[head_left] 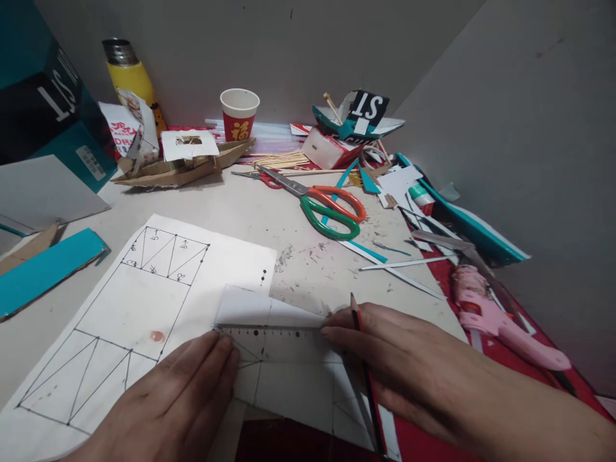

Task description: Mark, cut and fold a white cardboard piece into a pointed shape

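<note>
My left hand (178, 391) rests at the lower left. Its fingers lie together and press on the left end of a ruler (276, 333) laid over a white card (293, 382) with drawn lines. Beyond the ruler's edge, a strip of the card (267, 308) appears tilted up. At the right end, my right hand (399, 359) pinches the strip and ruler between finger and thumb. A red and black pencil (367, 378) is tucked in its fingers, tip up. Left of the card lies a paper sheet (122, 301) with a drawn truss-like pattern.
Scissors (322, 205) with orange and green handles lie beyond the card. A pink glue gun (505, 327) sits at right among card scraps. Cardboard boats (178, 172), a paper cup (239, 115) and a yellow bottle (131, 80) stand at the back. A teal strip (52, 273) lies left.
</note>
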`<state>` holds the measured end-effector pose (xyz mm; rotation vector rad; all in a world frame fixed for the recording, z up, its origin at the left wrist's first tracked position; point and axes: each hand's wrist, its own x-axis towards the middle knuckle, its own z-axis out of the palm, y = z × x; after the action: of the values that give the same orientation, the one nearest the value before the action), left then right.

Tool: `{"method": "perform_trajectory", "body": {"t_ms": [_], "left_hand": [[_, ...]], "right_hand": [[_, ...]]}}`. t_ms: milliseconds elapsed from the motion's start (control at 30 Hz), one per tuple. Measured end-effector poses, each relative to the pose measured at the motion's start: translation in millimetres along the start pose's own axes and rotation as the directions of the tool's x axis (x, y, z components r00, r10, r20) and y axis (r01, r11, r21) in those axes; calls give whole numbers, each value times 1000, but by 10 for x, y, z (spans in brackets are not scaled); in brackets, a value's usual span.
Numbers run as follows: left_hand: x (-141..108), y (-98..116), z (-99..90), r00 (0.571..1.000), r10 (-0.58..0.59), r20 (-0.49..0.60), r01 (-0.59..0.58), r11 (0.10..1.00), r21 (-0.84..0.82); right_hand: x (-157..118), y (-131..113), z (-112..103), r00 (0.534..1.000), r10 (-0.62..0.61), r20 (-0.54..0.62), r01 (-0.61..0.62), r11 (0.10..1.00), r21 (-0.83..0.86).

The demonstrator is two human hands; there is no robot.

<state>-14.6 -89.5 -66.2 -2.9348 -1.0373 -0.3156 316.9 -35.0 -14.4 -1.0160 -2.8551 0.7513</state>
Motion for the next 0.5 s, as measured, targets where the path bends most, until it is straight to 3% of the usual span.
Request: {"method": "perform_trajectory", "body": {"t_ms": [133, 500], "left_hand": [[35, 27, 33, 1000, -8, -27, 7, 1000, -17], [-6, 28, 13, 998, 40, 54, -45, 994, 97]], "right_hand": [[-9, 20, 16, 999, -10, 30, 10, 1000, 4], [-18, 40, 43, 1000, -24, 15, 24, 1000, -17]]}}
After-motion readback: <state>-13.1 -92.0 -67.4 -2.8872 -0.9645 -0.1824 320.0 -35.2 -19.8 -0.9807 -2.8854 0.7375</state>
